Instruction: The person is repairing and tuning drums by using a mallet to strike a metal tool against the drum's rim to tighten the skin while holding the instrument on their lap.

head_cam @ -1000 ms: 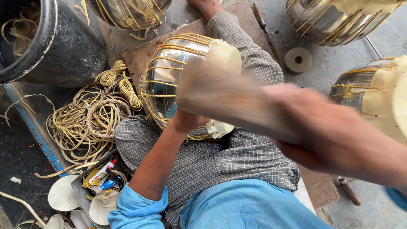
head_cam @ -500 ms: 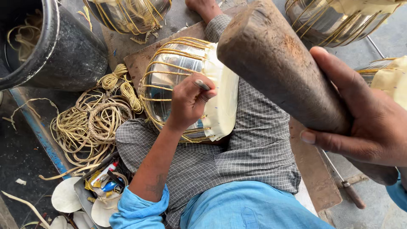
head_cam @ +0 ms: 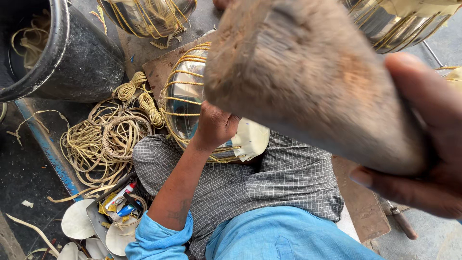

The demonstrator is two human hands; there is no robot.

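Observation:
A shiny steel pot [head_cam: 185, 96] bound with yellow cane strips lies on its side on my checked-cloth lap, a cream-coloured disc [head_cam: 251, 139] against its near end. My left hand [head_cam: 214, 127] presses on the pot's side with fingers curled around a small dark tool, which is mostly hidden. My right hand [head_cam: 423, 144] grips a thick brown wooden mallet [head_cam: 308, 82]. The mallet is raised close to the camera and covers the pot's right half.
A black tub [head_cam: 72, 58] holding cane stands at the top left. Coils of cane strip [head_cam: 106, 139] lie beside my knee. A metal tray [head_cam: 120, 204] of small tubes and white discs [head_cam: 77, 221] sit at the lower left. Other cane-wrapped pots [head_cam: 149, 14] [head_cam: 399, 24] stand beyond.
The mallet has swung up towards the camera and fills much more of the view. My left hand has slid lower on the pot and closed into a fist.

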